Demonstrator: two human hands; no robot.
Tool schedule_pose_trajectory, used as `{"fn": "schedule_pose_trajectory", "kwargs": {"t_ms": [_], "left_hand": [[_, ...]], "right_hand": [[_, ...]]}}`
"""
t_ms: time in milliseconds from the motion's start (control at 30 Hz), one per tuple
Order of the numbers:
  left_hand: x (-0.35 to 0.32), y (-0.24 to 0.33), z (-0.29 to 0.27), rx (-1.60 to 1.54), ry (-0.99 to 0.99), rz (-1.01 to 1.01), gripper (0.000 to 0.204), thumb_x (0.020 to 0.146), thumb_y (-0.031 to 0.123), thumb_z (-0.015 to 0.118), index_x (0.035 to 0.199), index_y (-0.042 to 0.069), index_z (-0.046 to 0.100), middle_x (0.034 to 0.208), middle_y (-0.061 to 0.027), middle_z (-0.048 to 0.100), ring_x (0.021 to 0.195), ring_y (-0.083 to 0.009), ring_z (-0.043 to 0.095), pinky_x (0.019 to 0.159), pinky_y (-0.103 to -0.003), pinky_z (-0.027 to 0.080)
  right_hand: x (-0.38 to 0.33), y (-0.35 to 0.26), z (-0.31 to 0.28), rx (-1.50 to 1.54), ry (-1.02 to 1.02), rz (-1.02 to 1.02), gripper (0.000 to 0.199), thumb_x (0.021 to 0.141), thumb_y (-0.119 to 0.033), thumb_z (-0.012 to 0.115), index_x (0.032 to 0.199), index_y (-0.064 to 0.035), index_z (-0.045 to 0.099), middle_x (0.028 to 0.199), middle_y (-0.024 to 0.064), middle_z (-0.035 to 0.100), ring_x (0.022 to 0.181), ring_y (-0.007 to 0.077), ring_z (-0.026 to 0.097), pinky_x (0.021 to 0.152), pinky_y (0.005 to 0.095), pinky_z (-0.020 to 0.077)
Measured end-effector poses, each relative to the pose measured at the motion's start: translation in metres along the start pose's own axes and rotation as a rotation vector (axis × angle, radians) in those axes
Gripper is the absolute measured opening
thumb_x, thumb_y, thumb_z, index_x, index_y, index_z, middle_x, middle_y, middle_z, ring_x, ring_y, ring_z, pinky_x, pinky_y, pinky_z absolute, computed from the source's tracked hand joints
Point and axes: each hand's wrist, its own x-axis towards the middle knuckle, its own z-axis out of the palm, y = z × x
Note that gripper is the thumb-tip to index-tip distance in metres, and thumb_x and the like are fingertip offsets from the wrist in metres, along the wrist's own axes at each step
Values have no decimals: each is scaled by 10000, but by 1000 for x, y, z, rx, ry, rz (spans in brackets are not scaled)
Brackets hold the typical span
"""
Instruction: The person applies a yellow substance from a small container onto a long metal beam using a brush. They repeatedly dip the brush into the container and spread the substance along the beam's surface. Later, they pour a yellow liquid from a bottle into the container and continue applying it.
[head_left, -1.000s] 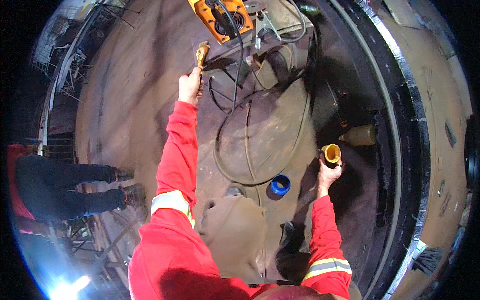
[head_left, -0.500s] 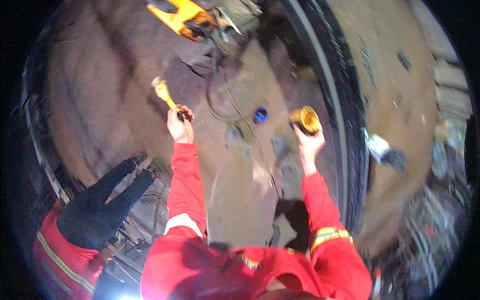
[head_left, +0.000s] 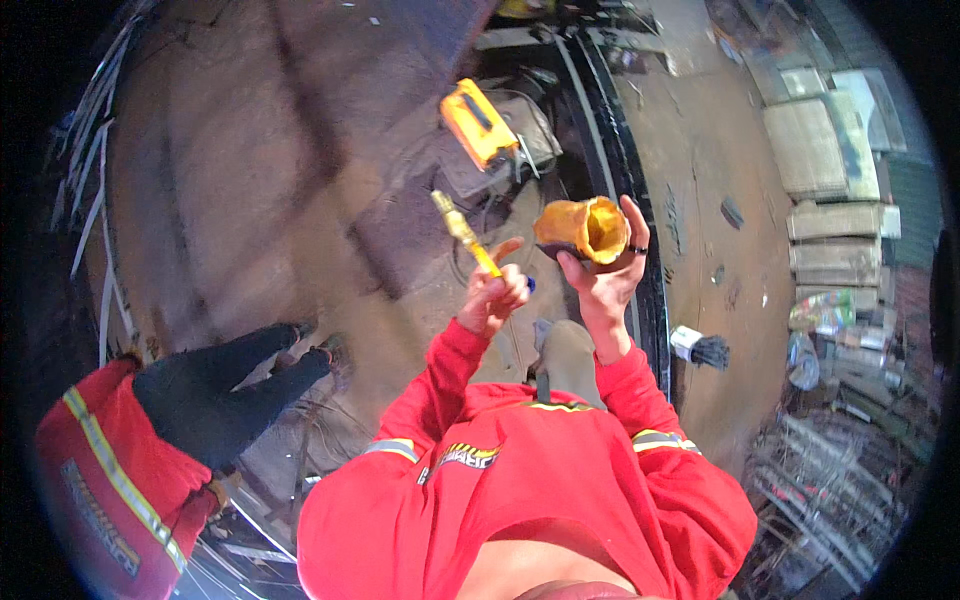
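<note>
My left hand (head_left: 495, 300) grips a yellow-handled paintbrush (head_left: 462, 232), its pale bristle end pointing up and to the left. One finger sticks out toward the container. In my right hand (head_left: 612, 292) is a paint-coated, yellow-orange container (head_left: 570, 224), tilted so that its open mouth faces right and toward me. Yellow lines its inside, while its lower side looks dark. Brush and container are apart, with a small gap between them. Partly hidden behind my left hand, a small blue object (head_left: 531, 285) shows on the floor.
Ahead stands an orange-yellow case (head_left: 478, 124) with a dark handle. A long dark metal beam (head_left: 603, 125) runs along my right. At lower left is another person in a red top (head_left: 110, 470). Stacked boards (head_left: 820, 150) and metal scrap (head_left: 830, 490) lie at far right.
My hands have come closer together, the left one moving right with the brush. The view has shifted, so the orange-yellow case shows lower and whole. The blue object is now mostly covered.
</note>
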Motion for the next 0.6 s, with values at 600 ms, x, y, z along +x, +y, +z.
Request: {"fn": "schedule_pose_trajectory", "kwargs": {"t_ms": [600], "left_hand": [[141,361,17,171,111,394,601,727,355,773,1200,95,510,954,27,599,817,-78,584,698,-232,496]], "right_hand": [[167,62,368,162,-344,17,950,564,-18,842,1361,17,326,1224,119,509,1152,218,511,1012,349,402]]}}
